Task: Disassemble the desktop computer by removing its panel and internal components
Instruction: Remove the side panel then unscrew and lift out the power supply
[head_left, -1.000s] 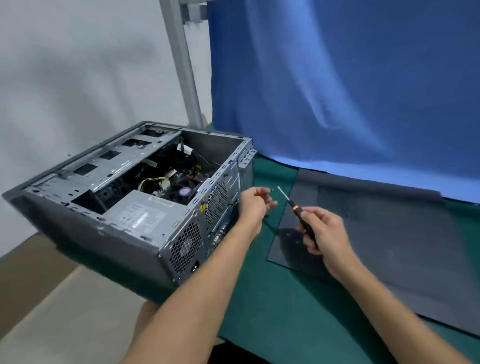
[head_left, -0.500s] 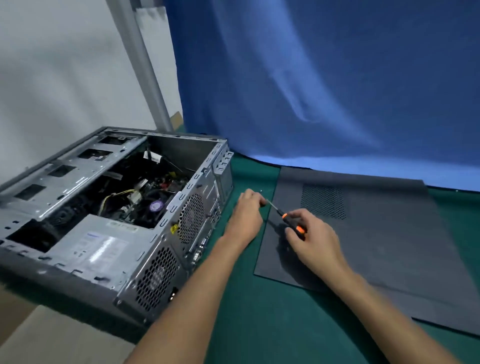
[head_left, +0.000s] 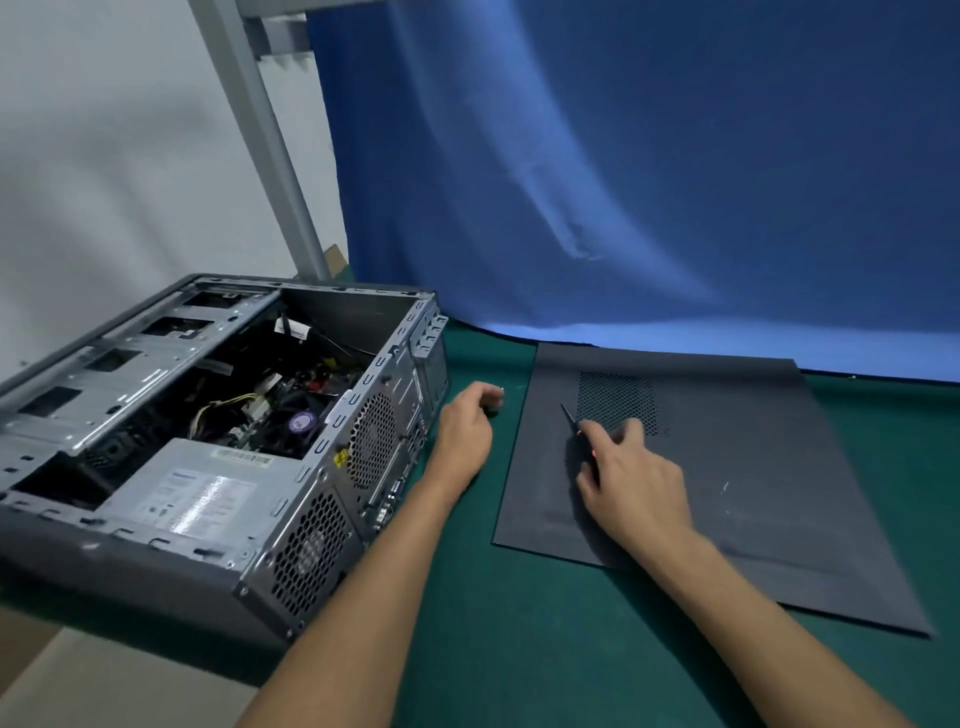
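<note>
Now the desktop computer (head_left: 171, 415) lies on its side at the left end of the green mat (head_left: 519, 649), its open side facing up; inside show the grey power supply (head_left: 197, 488) at the near corner, a fan with a purple label (head_left: 303, 421) and a tangle of cables beyond it. The removed side panel (head_left: 769, 493) lies flat on the mat to the right, well apart from the case, with its perforated vent patch (head_left: 618, 395) toward the far edge.

The left hand (head_left: 465, 426) rests low on the mat between the case's rear face and the panel; its fingers are curled together with the tips pointing down; a tiny pale speck sits at the fingertips, though I cannot tell whether it is pinched or merely lying there. The right hand (head_left: 634, 483) lies on the panel, fingers and thumb wrapped round a screwdriver (head_left: 571, 420); the dark shaft sticks out toward the far left, just over the panel's surface near the vent patch; a bit of orange handle shows at the thumb.

Behind hangs a blue cloth (head_left: 675, 182); a grey metal post (head_left: 260, 140) rises behind the case.
</note>
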